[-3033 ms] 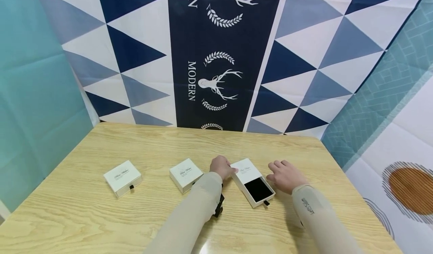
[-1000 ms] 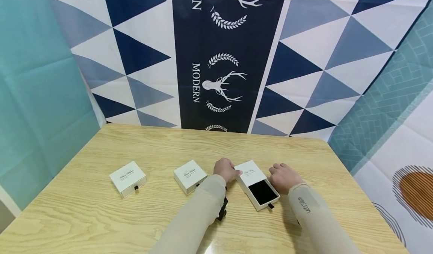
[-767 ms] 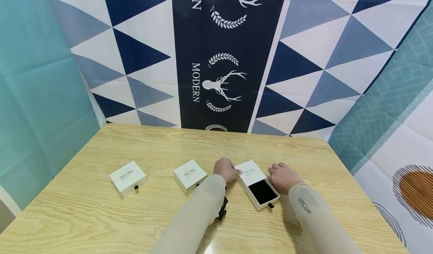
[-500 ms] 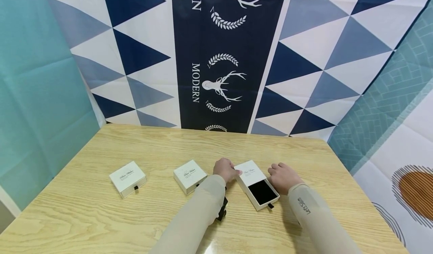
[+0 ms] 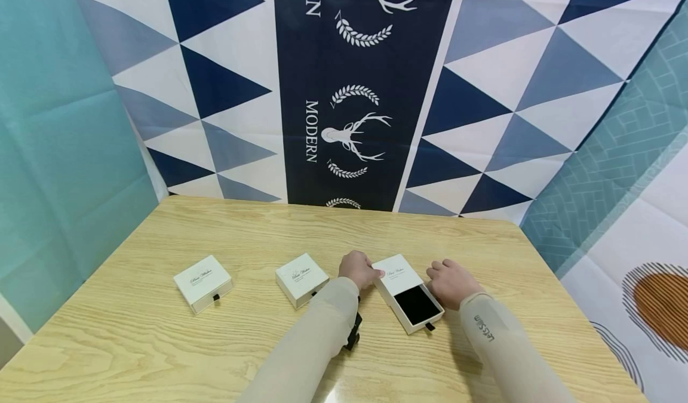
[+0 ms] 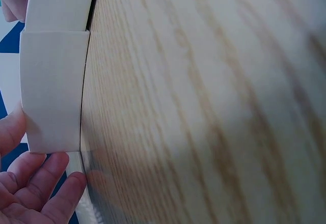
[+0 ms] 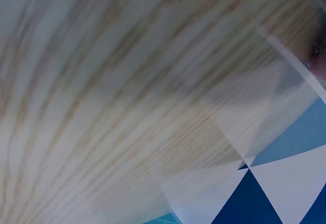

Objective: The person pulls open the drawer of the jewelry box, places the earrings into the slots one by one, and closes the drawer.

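Observation:
In the head view a white slide-out gift box (image 5: pixel 396 274) lies on the table. Its drawer (image 5: pixel 418 305), lined in black, sticks partway out toward me, with a black ribbon tab (image 5: pixel 430 326) at the front. My left hand (image 5: pixel 359 270) pinches the outer sleeve at its far left corner. The left wrist view shows that hand's thumb (image 6: pixel 9 132) against the box (image 6: pixel 55 89) and fingers at its end. Beside the drawer's right side is my right hand (image 5: pixel 453 285), fingers bent; their tips are hidden. Only a blurred bit of it enters the right wrist view.
Two more white boxes with black tabs, both closed, lie on the left: one box (image 5: pixel 203 283) farther out, another box (image 5: pixel 301 279) close to my left forearm. The wooden table (image 5: pixel 161 343) ends at a patterned cloth backdrop (image 5: pixel 344 92).
Since three seconds ago my right hand has come in against the drawer's right side. The whole head view has shifted slightly. Over the last second, both hands and the box stay practically still.

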A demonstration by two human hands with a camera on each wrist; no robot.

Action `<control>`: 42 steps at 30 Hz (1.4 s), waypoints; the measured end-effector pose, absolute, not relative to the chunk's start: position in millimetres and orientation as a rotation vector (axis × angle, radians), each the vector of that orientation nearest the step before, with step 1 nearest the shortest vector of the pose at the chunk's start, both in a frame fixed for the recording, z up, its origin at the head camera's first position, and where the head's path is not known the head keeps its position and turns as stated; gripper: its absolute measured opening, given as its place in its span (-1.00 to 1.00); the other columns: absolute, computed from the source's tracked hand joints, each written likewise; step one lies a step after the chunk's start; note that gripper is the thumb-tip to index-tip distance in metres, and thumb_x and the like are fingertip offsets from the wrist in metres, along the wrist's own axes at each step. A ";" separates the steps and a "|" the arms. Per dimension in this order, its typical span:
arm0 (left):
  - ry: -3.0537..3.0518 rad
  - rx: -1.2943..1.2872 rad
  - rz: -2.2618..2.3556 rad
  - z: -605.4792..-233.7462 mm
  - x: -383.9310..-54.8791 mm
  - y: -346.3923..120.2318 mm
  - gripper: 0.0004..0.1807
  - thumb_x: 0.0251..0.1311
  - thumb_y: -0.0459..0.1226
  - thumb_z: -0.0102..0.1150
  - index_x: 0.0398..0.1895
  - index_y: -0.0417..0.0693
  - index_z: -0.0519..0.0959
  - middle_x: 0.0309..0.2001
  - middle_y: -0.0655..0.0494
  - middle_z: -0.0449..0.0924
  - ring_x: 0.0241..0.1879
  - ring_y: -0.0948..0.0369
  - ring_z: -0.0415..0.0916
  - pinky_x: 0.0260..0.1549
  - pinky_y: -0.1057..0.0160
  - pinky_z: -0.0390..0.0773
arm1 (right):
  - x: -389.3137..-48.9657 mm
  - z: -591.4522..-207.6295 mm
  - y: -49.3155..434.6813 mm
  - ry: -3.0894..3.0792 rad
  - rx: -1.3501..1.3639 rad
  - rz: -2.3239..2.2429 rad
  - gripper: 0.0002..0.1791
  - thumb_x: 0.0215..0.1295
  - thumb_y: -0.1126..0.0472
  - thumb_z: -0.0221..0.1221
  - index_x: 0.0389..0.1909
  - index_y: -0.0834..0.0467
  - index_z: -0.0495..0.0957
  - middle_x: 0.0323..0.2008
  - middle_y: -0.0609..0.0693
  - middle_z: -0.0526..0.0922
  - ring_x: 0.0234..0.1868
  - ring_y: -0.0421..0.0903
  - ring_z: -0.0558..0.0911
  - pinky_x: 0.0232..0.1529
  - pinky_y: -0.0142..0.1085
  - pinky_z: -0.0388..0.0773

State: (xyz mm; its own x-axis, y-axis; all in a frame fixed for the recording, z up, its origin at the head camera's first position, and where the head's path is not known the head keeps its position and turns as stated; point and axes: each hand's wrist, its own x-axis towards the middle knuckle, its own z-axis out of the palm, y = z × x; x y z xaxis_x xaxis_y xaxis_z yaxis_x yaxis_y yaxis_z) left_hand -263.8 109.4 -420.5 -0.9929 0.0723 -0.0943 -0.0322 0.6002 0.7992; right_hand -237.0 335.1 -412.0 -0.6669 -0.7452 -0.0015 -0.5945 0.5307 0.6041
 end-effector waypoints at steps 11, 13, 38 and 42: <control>2.704 0.021 1.341 -417.8 -262.2 110.1 -0.77 -0.02 -0.24 0.47 -0.44 -0.19 0.61 -0.48 0.09 0.54 -0.56 0.21 0.41 -0.60 0.32 0.40 | -233.3 -412.8 345.7 -2.470 1.077 -0.629 -0.71 -0.07 0.25 0.31 -0.78 0.02 0.41 -0.62 -0.11 0.31 -0.50 -0.09 0.30 -0.44 -0.27 0.34; 2.698 0.017 1.349 -417.4 -261.8 110.2 -0.77 -0.02 -0.25 0.47 -0.46 -0.19 0.60 -0.48 0.09 0.54 -0.57 0.21 0.41 -0.60 0.32 0.40 | -232.4 -412.1 347.9 -2.444 1.080 -0.585 -0.69 -0.08 0.29 0.29 -0.80 0.02 0.37 -0.64 -0.12 0.28 -0.52 -0.10 0.28 -0.46 -0.27 0.33; 2.677 0.027 1.354 -414.2 -263.0 108.1 -0.79 -0.03 -0.26 0.48 -0.48 -0.20 0.63 -0.49 0.09 0.56 -0.53 0.21 0.43 -0.55 0.32 0.44 | -214.7 -392.6 357.2 -2.576 0.973 -0.179 -0.84 -0.19 0.25 0.46 -0.53 0.03 0.68 -0.47 -0.10 0.50 -0.40 -0.07 0.45 -0.41 -0.20 0.46; 2.692 0.031 1.347 -416.4 -263.8 107.7 -0.78 -0.03 -0.24 0.48 -0.48 -0.18 0.63 -0.50 0.10 0.55 -0.55 0.23 0.41 -0.57 0.32 0.41 | -211.7 -388.5 359.0 -2.626 0.913 -0.057 -0.88 -0.15 0.27 0.42 -0.52 0.06 0.69 -0.46 -0.09 0.52 -0.41 -0.07 0.46 -0.43 -0.20 0.45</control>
